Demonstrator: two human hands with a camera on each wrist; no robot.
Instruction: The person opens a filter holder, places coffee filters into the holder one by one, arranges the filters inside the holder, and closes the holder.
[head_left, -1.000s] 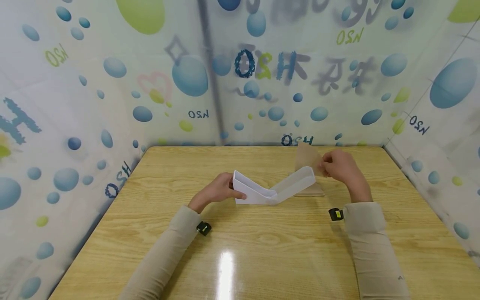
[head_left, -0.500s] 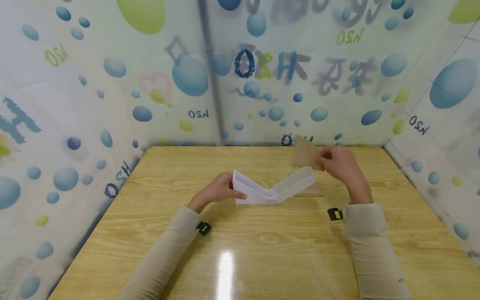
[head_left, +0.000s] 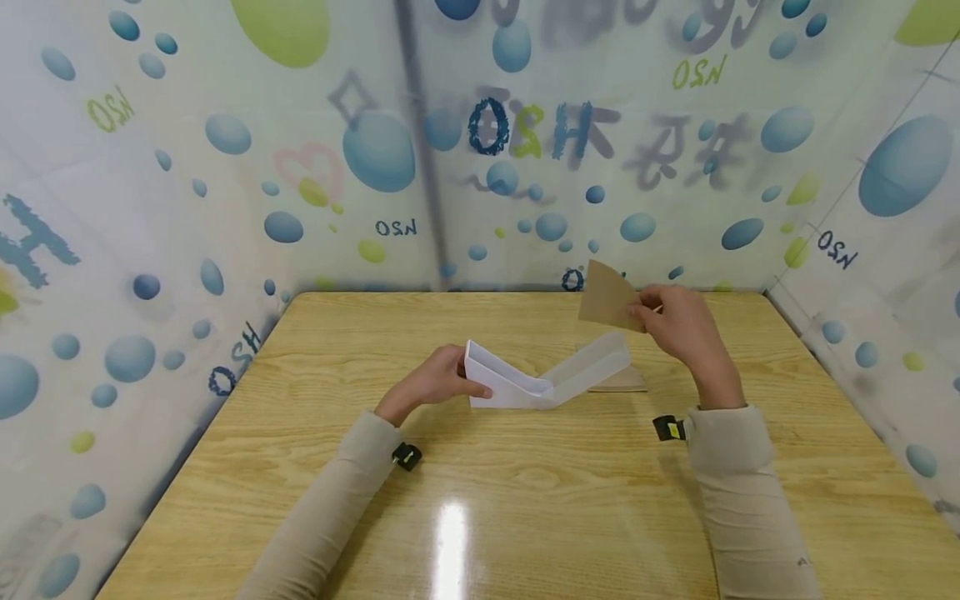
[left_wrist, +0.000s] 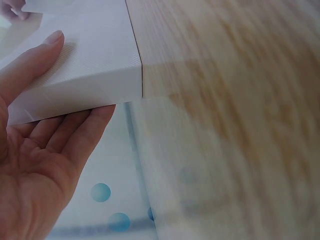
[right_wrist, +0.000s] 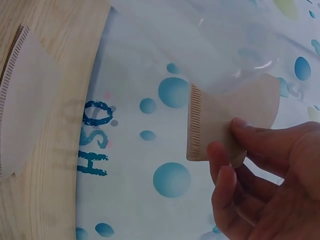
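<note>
My left hand (head_left: 435, 377) grips the left end of a white box (head_left: 502, 385) on the table, thumb along the near side. In the left wrist view the thumb lies on one face of the box (left_wrist: 100, 45) and the fingers pass behind it. A translucent lid (head_left: 588, 367) slants up to the right from the box. Above and behind that lid, my right hand (head_left: 681, 325) pinches a brown paper coffee filter (head_left: 609, 298). Its crimped edge shows on the filter (right_wrist: 196, 122) in the right wrist view, thumb on one face and fingers behind.
A stack of brown coffee filters (head_left: 628, 382) lies on the wooden table (head_left: 540, 500), partly hidden behind the lid. A patterned wall covering (head_left: 540, 225) with blue dots rises behind the table and along both sides. Black wrist cameras sit at both cuffs.
My right hand has risen slightly, lifting the coffee filter up and a little left, away from the stack. My left hand and the white box have stayed in place.
</note>
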